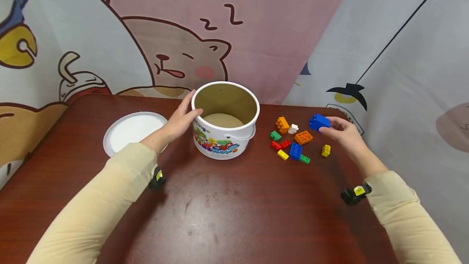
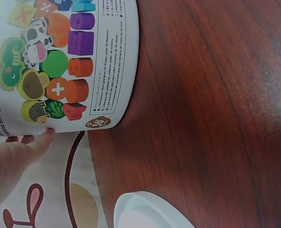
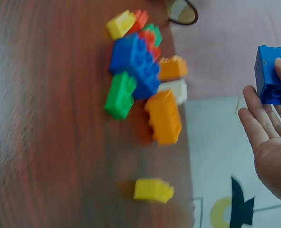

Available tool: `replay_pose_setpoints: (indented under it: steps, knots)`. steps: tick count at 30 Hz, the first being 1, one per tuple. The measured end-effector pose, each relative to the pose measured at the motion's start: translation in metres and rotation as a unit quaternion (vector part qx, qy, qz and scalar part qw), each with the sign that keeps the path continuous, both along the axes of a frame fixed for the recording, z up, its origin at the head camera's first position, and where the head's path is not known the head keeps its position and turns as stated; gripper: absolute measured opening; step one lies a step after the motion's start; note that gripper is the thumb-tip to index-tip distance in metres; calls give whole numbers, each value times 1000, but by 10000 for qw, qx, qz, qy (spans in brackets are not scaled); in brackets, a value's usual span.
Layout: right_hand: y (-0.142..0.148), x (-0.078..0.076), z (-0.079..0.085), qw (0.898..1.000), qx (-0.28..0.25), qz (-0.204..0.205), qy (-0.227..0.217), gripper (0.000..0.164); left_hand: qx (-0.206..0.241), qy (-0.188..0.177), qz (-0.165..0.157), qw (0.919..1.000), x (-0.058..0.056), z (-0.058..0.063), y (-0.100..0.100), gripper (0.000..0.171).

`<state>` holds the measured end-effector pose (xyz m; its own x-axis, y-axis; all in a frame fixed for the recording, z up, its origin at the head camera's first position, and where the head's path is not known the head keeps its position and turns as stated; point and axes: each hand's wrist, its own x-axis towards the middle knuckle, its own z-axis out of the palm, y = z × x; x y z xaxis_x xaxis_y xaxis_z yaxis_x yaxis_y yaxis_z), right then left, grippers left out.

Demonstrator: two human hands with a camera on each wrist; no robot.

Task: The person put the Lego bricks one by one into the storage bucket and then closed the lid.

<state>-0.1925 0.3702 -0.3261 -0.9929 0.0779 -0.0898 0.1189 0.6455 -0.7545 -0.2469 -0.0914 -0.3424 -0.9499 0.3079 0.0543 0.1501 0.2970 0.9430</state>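
A white bucket (image 1: 220, 152) with a printed picture label stands upright on the table, its mouth uncovered and no bricks visible inside. My left hand (image 1: 180, 122) lies against the bucket's left side at the rim, thumb and fingers spread rather straight. In the left wrist view, the thumb (image 2: 43, 142) touches the label side. Over the table's far right part, my right hand (image 1: 342, 131) pinches a blue toy building brick (image 1: 319, 122) between thumb and fingers. The right wrist view shows that blue brick (image 3: 272, 76) raised, with the thumb across one face.
Several loose bricks lie right of the bucket, among them a blue brick (image 1: 295, 151), an orange brick (image 1: 303, 137) and a white brick (image 1: 293, 128). A yellow brick (image 1: 326, 150) lies apart. Left of the bucket is a round white lid (image 1: 128, 133). A printed cloth (image 1: 278, 31) hangs behind the table.
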Motion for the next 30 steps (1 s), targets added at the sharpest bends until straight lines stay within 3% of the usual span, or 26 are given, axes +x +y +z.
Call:
replay_pose_setpoints:
  steps: [13, 22, 30]
  knots:
    - [-60, -15, 32, 9971, -646, 389, -89, 64, -1, -15, -38, 10000, 0, 1, 1, 71]
    - [-109, -29, 53, 9876, -1312, 861, -30, 53, 150, -37, 27, 9999, 0, 1, 0, 69]
    - [-147, -45, 55, 9848, -1451, 950, 95, 44, 140, -22, -3, 9999, -1, -1, 2, 69]
